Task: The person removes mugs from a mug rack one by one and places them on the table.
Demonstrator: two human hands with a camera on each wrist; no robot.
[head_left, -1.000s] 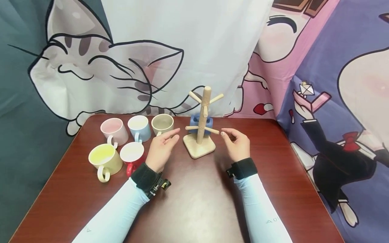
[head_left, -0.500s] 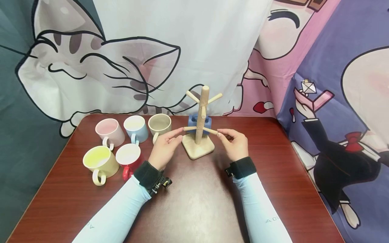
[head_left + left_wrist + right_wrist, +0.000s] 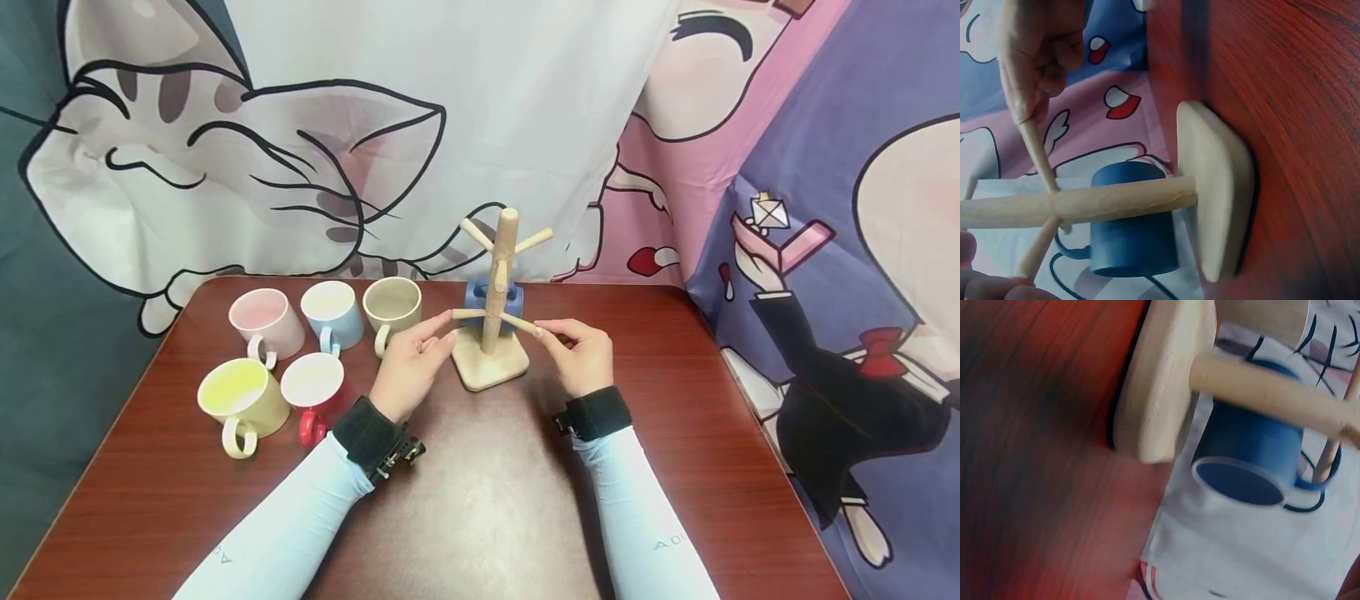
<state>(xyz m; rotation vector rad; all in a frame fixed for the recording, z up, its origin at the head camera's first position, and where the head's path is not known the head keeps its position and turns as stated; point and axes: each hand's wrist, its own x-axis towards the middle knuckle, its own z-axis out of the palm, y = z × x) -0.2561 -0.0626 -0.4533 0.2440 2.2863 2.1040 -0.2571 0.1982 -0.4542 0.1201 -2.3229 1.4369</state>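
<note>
A wooden mug tree (image 3: 492,333) stands upright on the table, its square base flat on the wood. My right hand (image 3: 584,360) pinches the tip of its lower right peg (image 3: 1037,153) between thumb and forefinger. On the other side, my left hand (image 3: 407,367) touches the end of the lower left peg (image 3: 469,314) with its forefinger, the thumb held apart. A blue mug (image 3: 1250,447) hangs sideways behind the post, its handle around a rear lower peg (image 3: 1327,461). The post partly hides this mug in the head view.
Left of the mug tree stand a pink mug (image 3: 270,321), a light blue mug (image 3: 333,318), a grey-beige mug (image 3: 393,307), a yellow mug (image 3: 251,400) and a red mug (image 3: 318,392). A printed cloth (image 3: 540,100) hangs behind the brown table (image 3: 675,467).
Both hands have closed in on the mug tree from either side. The left forefinger now meets the left peg, and the right hand has taken hold of the right peg's tip.
</note>
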